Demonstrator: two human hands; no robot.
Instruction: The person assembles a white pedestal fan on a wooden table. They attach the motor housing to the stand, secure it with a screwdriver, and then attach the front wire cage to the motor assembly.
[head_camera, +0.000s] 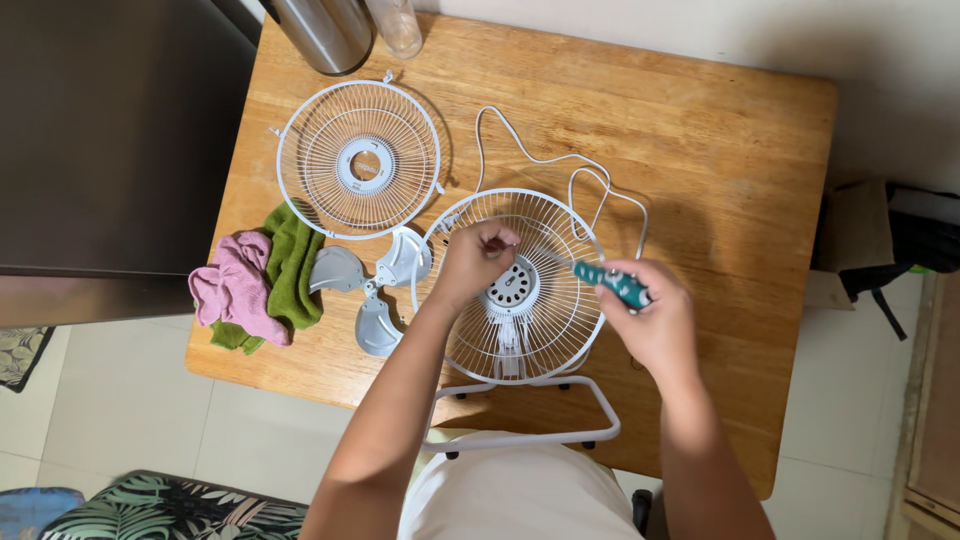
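A small white fan (520, 300) lies on its back on the wooden table (700, 130), rear wire guard and motor hub facing up, its tube stand hanging over the near edge. My left hand (472, 258) pinches something small at the guard's upper left; what it is stays hidden. My right hand (655, 320) grips a green-handled screwdriver (612, 283), its shaft pointing left toward my left fingers. The detached front grille (358, 160) rests at the upper left. Grey fan blades (368, 285) lie beside the fan.
A pink cloth (232, 288) and a green cloth (290, 265) lie at the table's left edge. A steel flask (322, 30) and a clear bottle (396, 22) stand at the far edge. The white power cord (560, 165) loops behind the fan. A dark bag (915, 245) sits right.
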